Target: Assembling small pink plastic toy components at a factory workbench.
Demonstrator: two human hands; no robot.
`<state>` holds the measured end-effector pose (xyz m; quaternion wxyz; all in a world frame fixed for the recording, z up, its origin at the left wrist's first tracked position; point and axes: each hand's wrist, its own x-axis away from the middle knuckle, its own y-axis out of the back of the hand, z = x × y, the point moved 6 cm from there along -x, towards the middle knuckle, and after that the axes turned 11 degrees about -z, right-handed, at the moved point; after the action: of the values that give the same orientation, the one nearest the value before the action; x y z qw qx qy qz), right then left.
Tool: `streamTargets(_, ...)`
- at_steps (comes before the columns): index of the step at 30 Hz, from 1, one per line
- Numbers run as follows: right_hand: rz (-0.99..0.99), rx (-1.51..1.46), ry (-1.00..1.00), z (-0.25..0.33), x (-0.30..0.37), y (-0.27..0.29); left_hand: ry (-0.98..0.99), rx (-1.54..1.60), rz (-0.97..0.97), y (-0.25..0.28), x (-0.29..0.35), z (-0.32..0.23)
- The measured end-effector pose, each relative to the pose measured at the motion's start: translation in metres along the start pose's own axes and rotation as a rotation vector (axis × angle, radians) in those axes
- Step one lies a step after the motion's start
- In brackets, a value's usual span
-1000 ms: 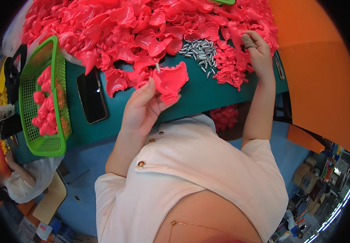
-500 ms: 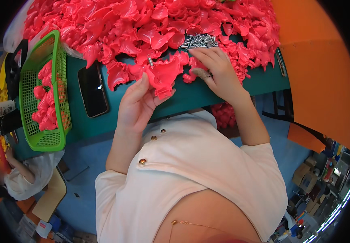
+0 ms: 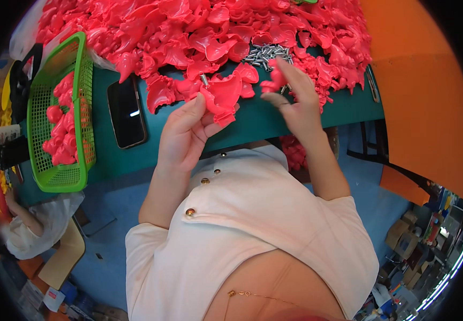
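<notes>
My left hand (image 3: 188, 125) is closed on a glossy pink hollow plastic shell (image 3: 225, 95), its thumb on the near left edge. A short metal pin (image 3: 204, 80) stands up at the shell's far left side. To the right, my right hand (image 3: 299, 99) pinches a small rounded pink plastic piece (image 3: 276, 78) between thumb and fingers; motion blurs the fingertips. Something metallic shows beside that piece, too small to make out fully. Just beyond the right hand lies a pile of short silvery metal pins (image 3: 263, 55).
A large heap of pink plastic parts (image 3: 188, 32) covers the far side of the green table (image 3: 162, 128). At left are a black phone (image 3: 127, 112) and a green basket (image 3: 88, 120) holding pink pieces. An orange panel (image 3: 419, 96) stands at right. Another person (image 3: 25, 230) sits far left.
My right hand has drawn back slightly to the right from the metal pins, and the small pink piece in it has turned upward. My left hand and its shell have shifted slightly right.
</notes>
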<state>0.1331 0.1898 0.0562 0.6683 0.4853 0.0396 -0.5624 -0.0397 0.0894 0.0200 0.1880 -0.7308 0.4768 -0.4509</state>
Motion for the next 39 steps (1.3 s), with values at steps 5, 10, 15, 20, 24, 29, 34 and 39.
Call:
streamTargets(5,-0.012,-1.038,-0.381,0.010,-0.010,0.005,-0.054,-0.077,0.029,-0.005,-0.003,0.003)
streamTargets(10,0.015,-1.191,-0.222,0.031,-0.016,0.000,-0.075,-0.095,0.048,-0.022,-0.004,-0.001)
streamTargets(15,0.012,-1.181,-0.149,0.030,-0.017,0.001,-0.079,-0.083,0.004,-0.029,-0.003,-0.001)
streamTargets(20,-0.009,-1.042,-0.162,0.030,-0.014,0.002,-0.073,-0.084,-0.007,-0.033,-0.003,0.000)
streamTargets(24,-0.033,-1.015,-0.129,0.029,-0.013,0.002,-0.079,-0.087,-0.023,-0.037,-0.003,0.000)
streamTargets(29,-0.067,-0.990,-0.124,0.027,-0.010,0.000,-0.077,-0.097,-0.003,-0.039,-0.003,0.001)
streamTargets(34,-0.080,-1.010,0.020,0.024,-0.008,-0.003,-0.071,-0.120,-0.016,-0.042,-0.002,0.002)
streamTargets(39,-0.060,-1.004,0.035,0.023,-0.010,-0.004,-0.080,-0.124,-0.009,-0.044,-0.002,0.001)
